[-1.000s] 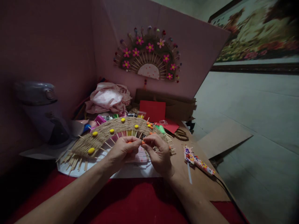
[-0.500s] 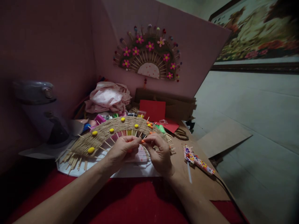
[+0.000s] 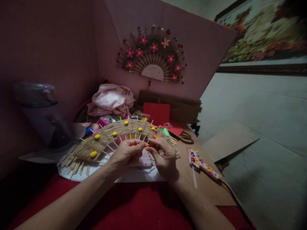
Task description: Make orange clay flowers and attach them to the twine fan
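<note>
A small orange piece, seemingly modelling clay (image 3: 146, 145), sits between my two hands. My left hand (image 3: 127, 155) pinches it between thumb and index finger, and more orange shows against that hand's curled fingers. From the other side my right hand (image 3: 166, 158) has its thumb and bent index fingertip at the piece's end. Behind both hands lies a fan-shaped frame of woven twine (image 3: 107, 137) on thin wooden sticks. Several yellow ovals dot the twine, and orange petals surround a yellow centre (image 3: 153, 128) at its right part. My hands hide the frame's lower middle.
A flower-patterned glue gun (image 3: 200, 164) with a cord lies on cardboard (image 3: 213, 191) at right. Red paper (image 3: 157, 113) and bundled pink cloth (image 3: 110, 99) are behind the frame. A lidded flask (image 3: 45, 118) stands left. A finished flowered fan (image 3: 153, 57) hangs on the wall.
My right fingertips have shifted slightly around the end of the orange piece, with a little more gap between index finger and thumb. The frame and surroundings have stayed put.
</note>
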Action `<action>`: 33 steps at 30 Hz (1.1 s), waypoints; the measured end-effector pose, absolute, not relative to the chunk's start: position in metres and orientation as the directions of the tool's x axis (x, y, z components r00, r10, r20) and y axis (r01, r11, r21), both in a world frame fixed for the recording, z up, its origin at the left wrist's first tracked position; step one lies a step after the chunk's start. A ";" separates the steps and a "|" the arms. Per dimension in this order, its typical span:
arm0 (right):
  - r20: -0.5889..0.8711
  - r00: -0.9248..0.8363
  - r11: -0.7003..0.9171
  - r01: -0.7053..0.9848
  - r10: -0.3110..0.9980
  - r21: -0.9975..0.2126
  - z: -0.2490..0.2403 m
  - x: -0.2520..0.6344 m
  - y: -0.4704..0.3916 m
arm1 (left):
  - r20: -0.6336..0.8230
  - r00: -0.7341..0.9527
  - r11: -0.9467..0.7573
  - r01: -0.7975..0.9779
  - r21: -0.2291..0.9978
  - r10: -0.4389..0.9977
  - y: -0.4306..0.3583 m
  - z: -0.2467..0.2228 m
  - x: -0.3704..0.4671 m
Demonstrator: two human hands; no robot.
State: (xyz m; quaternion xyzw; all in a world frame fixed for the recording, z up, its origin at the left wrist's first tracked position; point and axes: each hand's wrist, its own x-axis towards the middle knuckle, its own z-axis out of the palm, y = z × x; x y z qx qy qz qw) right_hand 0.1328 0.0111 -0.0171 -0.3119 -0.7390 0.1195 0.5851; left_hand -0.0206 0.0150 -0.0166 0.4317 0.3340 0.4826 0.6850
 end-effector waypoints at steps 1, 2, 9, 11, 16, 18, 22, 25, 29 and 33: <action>0.787 -0.122 0.773 0.326 0.605 -0.544 -0.017 0.133 0.011 | -0.038 0.311 0.159 -0.375 0.913 0.950 0.015 -0.017 -0.021; 0.782 -0.125 0.769 0.329 0.611 -0.548 -0.016 0.133 0.011 | -0.031 0.315 0.155 -0.378 0.913 0.949 0.015 -0.017 -0.021; 0.786 -0.118 0.772 0.321 0.608 -0.549 -0.017 0.131 0.011 | -0.021 0.378 0.196 -0.431 0.881 0.926 0.015 -0.017 -0.020; 0.784 -0.120 0.770 0.325 0.609 -0.549 -0.018 0.132 0.011 | -0.025 0.385 0.198 -0.418 0.887 0.923 0.015 -0.016 -0.020; 0.770 -0.134 0.760 0.334 0.623 -0.557 -0.017 0.133 0.011 | -0.013 0.370 0.174 -0.404 0.898 0.929 0.015 -0.015 -0.021; 0.772 -0.142 0.765 0.330 0.619 -0.553 -0.016 0.133 0.010 | -0.017 0.369 0.178 -0.405 0.897 0.929 0.015 -0.015 -0.021; 0.769 -0.151 0.764 0.333 0.621 -0.552 -0.016 0.132 0.011 | -0.029 0.351 0.173 -0.388 0.906 0.936 0.014 -0.015 -0.021; 0.764 -0.157 0.761 0.337 0.626 -0.555 -0.017 0.132 0.011 | -0.021 0.344 0.161 -0.382 0.910 0.939 0.014 -0.015 -0.021; 0.779 -0.155 0.775 0.331 0.608 -0.539 -0.018 0.132 0.011 | -0.020 0.350 0.160 -0.374 0.914 0.937 0.014 -0.016 -0.022; 0.765 -0.153 0.757 0.355 0.625 -0.548 -0.018 0.133 0.011 | -0.030 0.324 0.154 -0.363 0.919 0.946 0.015 -0.017 -0.022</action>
